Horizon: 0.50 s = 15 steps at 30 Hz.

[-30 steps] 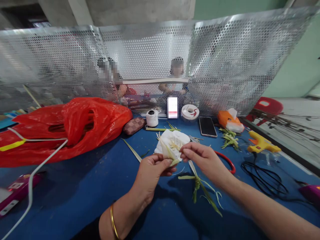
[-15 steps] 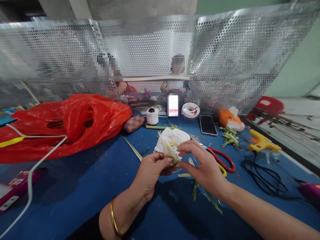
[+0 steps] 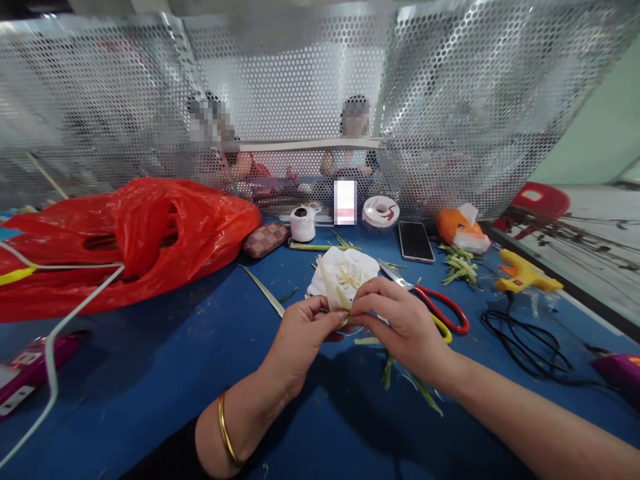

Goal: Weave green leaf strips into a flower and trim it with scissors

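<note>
A pale cream-green folded leaf strip [image 3: 330, 285], like corn husk, stands up between my hands. My left hand [image 3: 300, 339] pinches its lower end between thumb and fingers. From the other side, my right hand [image 3: 403, 325] presses its fingertips together on the same end; my fingers hide part of the strip. Just behind lies a crumpled white cloth or tissue [image 3: 367, 263] with small pale scraps on it. Scissors [image 3: 445, 308] with red and yellow handles rest beside my right hand. Green leaf scraps [image 3: 425, 399] lie below it, and a long leaf strip [image 3: 264, 291] is left of my hands.
A red plastic bag [image 3: 200, 233] fills the left, with a white cable [image 3: 65, 323] and purple power strip [image 3: 30, 373]. At the back stand a thread spool [image 3: 303, 227], ribbon roll [image 3: 377, 217] and phone [image 3: 416, 241]. A yellow glue gun [image 3: 525, 273] is right. People sit behind a perforated screen.
My right hand's raised fingers have come down and closed on the leaf strip beside my left fingers. The strip stands more upright. The whole view has shifted slightly.
</note>
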Available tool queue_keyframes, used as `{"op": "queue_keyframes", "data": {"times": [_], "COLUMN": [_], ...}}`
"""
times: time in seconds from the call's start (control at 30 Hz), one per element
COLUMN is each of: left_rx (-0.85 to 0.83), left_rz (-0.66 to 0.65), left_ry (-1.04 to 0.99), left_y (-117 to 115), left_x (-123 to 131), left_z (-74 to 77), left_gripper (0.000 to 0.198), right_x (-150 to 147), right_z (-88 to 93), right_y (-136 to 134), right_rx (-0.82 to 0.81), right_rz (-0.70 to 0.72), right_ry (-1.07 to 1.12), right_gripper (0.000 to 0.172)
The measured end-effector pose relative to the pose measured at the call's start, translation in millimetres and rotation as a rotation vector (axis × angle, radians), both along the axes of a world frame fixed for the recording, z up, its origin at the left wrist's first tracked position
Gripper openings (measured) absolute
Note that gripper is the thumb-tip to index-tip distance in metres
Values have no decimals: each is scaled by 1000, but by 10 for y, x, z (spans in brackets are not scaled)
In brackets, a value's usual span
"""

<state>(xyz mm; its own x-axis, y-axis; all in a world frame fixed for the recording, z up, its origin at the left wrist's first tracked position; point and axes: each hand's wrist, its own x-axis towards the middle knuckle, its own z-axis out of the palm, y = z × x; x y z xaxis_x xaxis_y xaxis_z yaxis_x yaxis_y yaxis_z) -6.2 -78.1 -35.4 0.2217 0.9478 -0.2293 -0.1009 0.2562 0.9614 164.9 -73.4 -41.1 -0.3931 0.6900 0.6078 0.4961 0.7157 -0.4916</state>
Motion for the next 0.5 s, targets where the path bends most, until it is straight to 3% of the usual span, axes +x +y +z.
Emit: {"op": "queue_keyframes", "data": {"times": [0.17, 0.4, 0.5], "left_rx": [65, 112, 123], "left_rz": [0, -11, 16], "left_ry": [15, 65, 54], "left_y": [-23, -41, -36], "left_x": [22, 31, 36], "left_z": [18, -5, 8], "left_gripper": [21, 21, 19], "right_x": [-3, -26, -37], "right_z": [33, 66, 61], "right_y": [-10, -11, 15], "right_rx": [-107, -265, -488], "right_rz": [-83, -169, -197], "right_ry": [-5, 197, 301], "right_gripper": [11, 9, 15]}}
